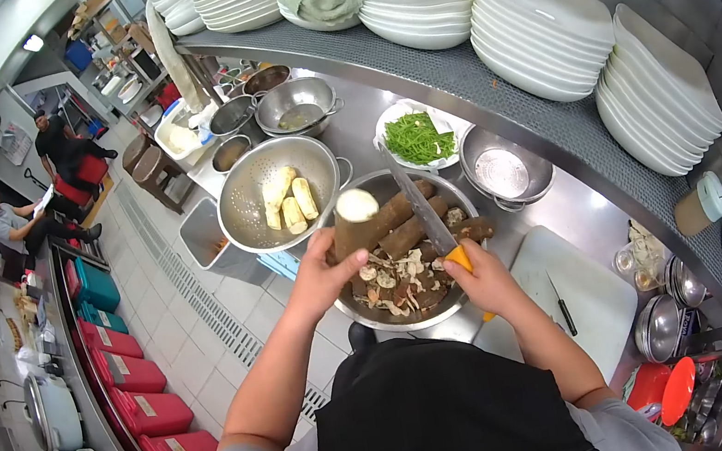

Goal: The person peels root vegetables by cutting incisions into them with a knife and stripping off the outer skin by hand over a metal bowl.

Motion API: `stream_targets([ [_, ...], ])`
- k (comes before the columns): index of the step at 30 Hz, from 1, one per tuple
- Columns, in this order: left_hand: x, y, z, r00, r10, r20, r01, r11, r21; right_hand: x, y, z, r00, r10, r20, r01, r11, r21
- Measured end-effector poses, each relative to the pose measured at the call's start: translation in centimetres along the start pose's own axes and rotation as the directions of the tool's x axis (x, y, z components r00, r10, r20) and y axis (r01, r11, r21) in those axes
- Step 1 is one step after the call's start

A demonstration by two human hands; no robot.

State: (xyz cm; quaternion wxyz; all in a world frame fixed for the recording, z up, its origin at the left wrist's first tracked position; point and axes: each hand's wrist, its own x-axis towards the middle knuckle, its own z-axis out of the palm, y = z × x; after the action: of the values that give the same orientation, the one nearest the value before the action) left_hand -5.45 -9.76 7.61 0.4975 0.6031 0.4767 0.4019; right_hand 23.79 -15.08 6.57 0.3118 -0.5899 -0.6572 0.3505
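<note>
My left hand [320,276] is wrapped round a thick brown-skinned root [354,238], held upright with its pale cut end facing up. In my right hand [486,278] is a long knife [424,207] with a yellow handle; its blade points up and away, to the right of the root. Both hands are over a wide metal bowl [394,324] that contains more brown roots [393,218] and a heap of peelings [405,282]. Left of it stands a metal colander [239,208] with several peeled, pale yellow pieces [290,201].
Behind the bowl are a plate of cut greens [419,136] and an empty metal basin [502,169]. A white cutting board [564,274] at right bears a small black-handled knife [562,303]. Stacked white plates [537,31] line the shelf above. Two people sit far left.
</note>
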Motion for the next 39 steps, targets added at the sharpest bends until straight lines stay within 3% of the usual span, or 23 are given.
stream_targets([
  [2, 0.6, 1.9, 1.1, 0.994, -0.098, -0.046, 0.080, 0.953, -0.291, -0.6, -0.3, -0.2, 0.999, 0.037, 0.016, -0.037, 0.999, -0.003],
  [3, 1.1, 2.2, 1.8, 0.990, -0.111, -0.082, 0.056, 0.868, -0.494, -0.9, -0.6, -0.3, 1.000, 0.027, 0.011, -0.027, 1.000, -0.004],
  [5, 1.7, 1.1, 1.6, 0.983, -0.186, 0.000, 0.141, 0.747, -0.650, -1.5, -0.8, -0.4, 1.000, 0.026, -0.005, -0.026, 1.000, -0.008],
  [9, 1.0, 0.0, 2.4, 0.946, -0.323, -0.003, 0.217, 0.643, -0.735, -2.0, -1.6, -0.1, 1.000, 0.012, -0.009, -0.012, 1.000, 0.006],
  [13, -0.1, -1.3, 4.0, 0.922, -0.365, -0.128, 0.137, 0.618, -0.774, -1.7, -2.6, 0.9, 0.997, -0.031, -0.072, 0.027, 0.998, -0.048],
  [16, -0.5, -1.4, 2.9, 0.941, -0.339, 0.009, 0.131, 0.339, -0.932, -1.7, -2.5, 1.4, 1.000, -0.022, -0.004, 0.021, 0.996, -0.083],
  [17, -0.6, -1.4, 3.0, 0.941, -0.339, 0.010, 0.132, 0.337, -0.932, -1.8, -2.3, 1.6, 1.000, -0.021, -0.004, 0.021, 0.996, -0.085],
  [19, -1.1, -1.7, 3.3, 0.911, -0.377, -0.166, 0.069, 0.537, -0.841, -1.9, -1.9, 2.0, 0.989, -0.126, -0.072, 0.114, 0.982, -0.150],
  [32, -3.6, -1.7, 4.9, 0.863, -0.440, -0.246, 0.042, 0.550, -0.834, -2.9, -5.9, 0.7, 0.988, -0.155, 0.018, 0.153, 0.936, -0.318],
  [34, -3.9, -1.9, 5.2, 0.855, -0.457, -0.245, 0.047, 0.539, -0.841, -3.1, -7.8, -0.1, 0.934, -0.313, -0.175, 0.281, 0.942, -0.181],
  [35, -4.0, -1.9, 5.3, 0.852, -0.467, -0.237, 0.056, 0.530, -0.846, -2.8, -7.1, 0.6, 0.935, -0.310, -0.175, 0.279, 0.943, -0.182],
  [38, -3.9, -1.4, 5.6, 0.862, -0.463, -0.206, 0.063, 0.503, -0.862, -1.7, -0.5, 4.4, 0.994, 0.032, 0.105, 0.006, 0.940, -0.340],
  [39, -3.7, -1.2, 5.2, 0.865, -0.458, -0.205, 0.063, 0.504, -0.861, -2.1, -0.9, 4.2, 0.995, 0.030, 0.100, 0.006, 0.940, -0.340],
])
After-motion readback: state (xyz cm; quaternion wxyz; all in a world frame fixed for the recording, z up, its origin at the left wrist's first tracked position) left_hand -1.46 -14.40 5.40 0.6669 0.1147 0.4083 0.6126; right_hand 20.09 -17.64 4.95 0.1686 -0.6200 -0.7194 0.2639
